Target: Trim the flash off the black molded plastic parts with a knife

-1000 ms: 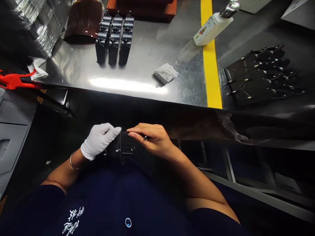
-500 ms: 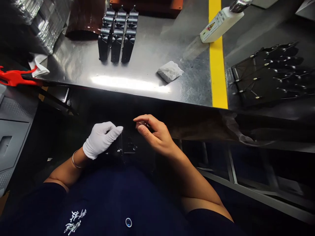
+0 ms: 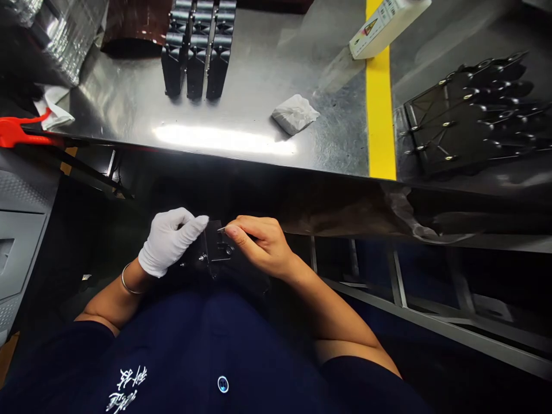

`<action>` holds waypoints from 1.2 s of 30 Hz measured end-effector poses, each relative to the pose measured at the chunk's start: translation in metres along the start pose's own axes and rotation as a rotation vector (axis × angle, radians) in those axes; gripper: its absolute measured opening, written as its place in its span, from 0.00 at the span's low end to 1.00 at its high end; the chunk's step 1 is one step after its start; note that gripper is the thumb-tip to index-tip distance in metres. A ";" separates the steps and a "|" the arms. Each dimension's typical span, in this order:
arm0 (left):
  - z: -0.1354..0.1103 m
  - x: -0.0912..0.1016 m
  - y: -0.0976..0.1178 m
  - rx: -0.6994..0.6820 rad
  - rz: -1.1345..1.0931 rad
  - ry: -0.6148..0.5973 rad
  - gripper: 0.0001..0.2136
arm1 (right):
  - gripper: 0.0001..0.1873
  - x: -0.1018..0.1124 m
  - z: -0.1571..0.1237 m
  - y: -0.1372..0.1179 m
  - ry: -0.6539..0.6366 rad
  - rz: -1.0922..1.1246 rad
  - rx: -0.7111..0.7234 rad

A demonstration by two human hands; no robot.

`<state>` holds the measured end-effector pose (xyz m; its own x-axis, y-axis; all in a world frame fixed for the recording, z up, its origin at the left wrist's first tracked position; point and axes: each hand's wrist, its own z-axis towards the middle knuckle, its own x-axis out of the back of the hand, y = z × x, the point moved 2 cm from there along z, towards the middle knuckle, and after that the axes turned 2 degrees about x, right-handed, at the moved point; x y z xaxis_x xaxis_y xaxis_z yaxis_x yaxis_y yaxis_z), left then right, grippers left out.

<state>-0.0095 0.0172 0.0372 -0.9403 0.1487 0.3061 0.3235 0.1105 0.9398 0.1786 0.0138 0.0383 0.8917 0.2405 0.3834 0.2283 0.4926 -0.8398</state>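
Observation:
My left hand (image 3: 168, 240), in a white glove, is closed on a black moulded part (image 3: 214, 244) with small shiny metal studs, held below the bench edge. Much of this part blends into the dark background. My bare right hand (image 3: 263, 244) sits just to its right, thumb and forefinger pinched together on a thin, pale, pointed piece (image 3: 221, 229). The piece's tip points left at the black part's upper area; whether it touches, I cannot tell. Its other end is hidden in my fingers.
On the metal bench (image 3: 250, 98) stand three black parts (image 3: 196, 52) in rows, a crumpled white cloth (image 3: 295, 114) and a white bottle (image 3: 383, 29). Yellow tape (image 3: 380, 115) divides it from more black parts (image 3: 474, 109). A red tool (image 3: 17, 132) lies at the left edge.
My right hand has moved slightly left and down, closing from loosely curved fingers into a pinch beside the black part. The thin piece now shows between its fingertips.

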 end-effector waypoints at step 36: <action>0.002 -0.006 -0.007 0.057 -0.105 -0.020 0.21 | 0.17 0.006 -0.003 0.005 -0.203 0.205 0.033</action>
<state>-0.0056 0.0174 0.0282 -0.9671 0.1525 0.2034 0.2298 0.1823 0.9560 0.1860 0.0153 0.0358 0.8207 0.4986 0.2791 0.0360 0.4423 -0.8961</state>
